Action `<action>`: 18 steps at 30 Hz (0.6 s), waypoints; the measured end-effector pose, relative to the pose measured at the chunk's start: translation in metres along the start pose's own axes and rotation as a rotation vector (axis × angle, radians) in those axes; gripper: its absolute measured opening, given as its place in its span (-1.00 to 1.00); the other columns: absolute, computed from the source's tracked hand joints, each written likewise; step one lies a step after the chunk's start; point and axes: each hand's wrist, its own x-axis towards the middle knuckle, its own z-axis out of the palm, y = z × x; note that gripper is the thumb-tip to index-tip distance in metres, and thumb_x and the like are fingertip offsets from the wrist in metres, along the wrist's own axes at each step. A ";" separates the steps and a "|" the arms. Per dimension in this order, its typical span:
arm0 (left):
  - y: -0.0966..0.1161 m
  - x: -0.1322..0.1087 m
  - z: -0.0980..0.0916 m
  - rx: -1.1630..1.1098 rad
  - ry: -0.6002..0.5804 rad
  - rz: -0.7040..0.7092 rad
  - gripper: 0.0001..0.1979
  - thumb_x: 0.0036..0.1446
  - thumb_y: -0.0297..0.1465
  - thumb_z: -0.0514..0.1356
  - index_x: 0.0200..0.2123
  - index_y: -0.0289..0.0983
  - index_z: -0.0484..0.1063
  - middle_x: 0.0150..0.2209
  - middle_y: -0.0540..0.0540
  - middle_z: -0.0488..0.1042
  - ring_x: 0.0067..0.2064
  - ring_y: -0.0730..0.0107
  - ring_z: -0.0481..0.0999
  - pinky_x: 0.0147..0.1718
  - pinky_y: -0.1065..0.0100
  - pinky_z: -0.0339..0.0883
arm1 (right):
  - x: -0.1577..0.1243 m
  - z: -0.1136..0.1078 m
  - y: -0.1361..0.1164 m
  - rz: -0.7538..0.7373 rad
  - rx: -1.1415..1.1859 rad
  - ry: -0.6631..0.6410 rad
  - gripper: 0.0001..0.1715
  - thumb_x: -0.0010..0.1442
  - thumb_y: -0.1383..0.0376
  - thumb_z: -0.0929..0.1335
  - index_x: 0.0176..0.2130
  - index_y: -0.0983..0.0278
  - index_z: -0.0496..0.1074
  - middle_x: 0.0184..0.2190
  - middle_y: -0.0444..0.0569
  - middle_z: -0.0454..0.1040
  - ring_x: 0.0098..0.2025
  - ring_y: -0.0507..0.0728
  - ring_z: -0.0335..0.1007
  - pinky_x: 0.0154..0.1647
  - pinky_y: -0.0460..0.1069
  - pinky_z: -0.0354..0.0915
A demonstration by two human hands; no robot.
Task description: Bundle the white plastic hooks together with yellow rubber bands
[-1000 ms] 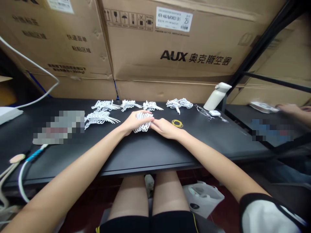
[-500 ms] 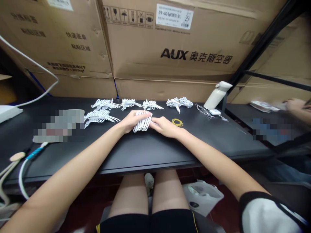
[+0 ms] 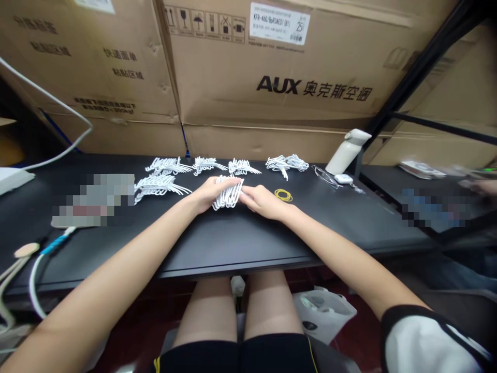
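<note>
Above the middle of the desk, my left hand (image 3: 205, 195) is closed round a bundle of white hooks (image 3: 228, 192), thin rods with bent ends lying side by side, its thumb across the top. My right hand (image 3: 261, 201) pinches the bundle's right side; its fingertips are partly hidden behind the rods. Behind my hands lie more bundles of the same white hooks (image 3: 241, 167), several in a row. To the right of my right hand lie some yellow rubber bands (image 3: 283, 195).
A white bottle (image 3: 348, 152), glasses (image 3: 326, 176) and a small white case (image 3: 343, 179) stand at the right back. On the left are a blurred-out flat object (image 3: 97, 199) and a white cable (image 3: 34, 282). Cardboard boxes (image 3: 303, 114) wall the back. Another person's hand (image 3: 485, 185) shows at far right.
My hands and the bundle stay almost in place, with only a tiny shift of the fingers. At far right, the other person's hand has moved lower and is blurred.
</note>
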 end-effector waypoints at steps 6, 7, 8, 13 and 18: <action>-0.001 0.002 -0.003 -0.004 -0.007 -0.077 -0.51 -0.21 -0.07 0.41 -0.35 -0.39 0.58 -0.45 -0.15 0.57 -0.46 0.37 0.50 -0.47 0.39 0.32 | -0.001 -0.002 0.001 -0.025 0.032 0.011 -0.65 0.34 0.15 0.17 -0.35 0.31 0.31 -0.60 -0.19 0.30 -0.54 -0.02 0.16 -0.40 -0.10 0.06; -0.001 0.003 -0.003 -0.010 -0.013 -0.078 -0.50 -0.19 -0.06 0.40 -0.34 -0.39 0.58 -0.43 -0.16 0.57 -0.44 0.36 0.51 -0.45 0.39 0.33 | -0.001 -0.002 0.001 -0.037 0.027 0.017 -0.65 0.33 0.15 0.17 -0.36 0.31 0.32 -0.59 -0.18 0.30 -0.54 -0.02 0.16 -0.40 -0.10 0.05; -0.001 0.003 -0.003 -0.016 -0.020 -0.078 -0.50 -0.17 -0.04 0.39 -0.34 -0.38 0.58 -0.41 -0.17 0.58 -0.42 0.34 0.52 -0.44 0.38 0.34 | -0.001 -0.002 0.001 -0.049 0.018 0.025 -0.65 0.32 0.15 0.18 -0.37 0.31 0.32 -0.58 -0.18 0.31 -0.54 -0.02 0.16 -0.40 -0.10 0.05; -0.002 0.005 -0.002 -0.022 -0.018 -0.086 -0.48 -0.16 0.00 0.36 -0.37 -0.38 0.57 -0.40 -0.18 0.58 -0.39 0.30 0.53 -0.41 0.37 0.36 | -0.001 -0.003 0.001 -0.056 -0.001 0.041 -0.63 0.31 0.16 0.18 -0.43 0.31 0.30 -0.59 -0.18 0.30 -0.54 -0.03 0.11 -0.43 -0.09 0.01; -0.004 0.005 0.002 0.054 0.062 0.022 -0.44 -0.11 0.09 0.29 -0.40 -0.35 0.55 -0.44 -0.13 0.56 -0.43 0.35 0.49 -0.43 0.39 0.33 | -0.002 -0.004 0.003 -0.029 -0.007 0.052 -0.64 0.31 0.17 0.19 -0.43 0.31 0.29 -0.56 -0.16 0.34 -0.53 -0.03 0.14 -0.42 -0.10 0.02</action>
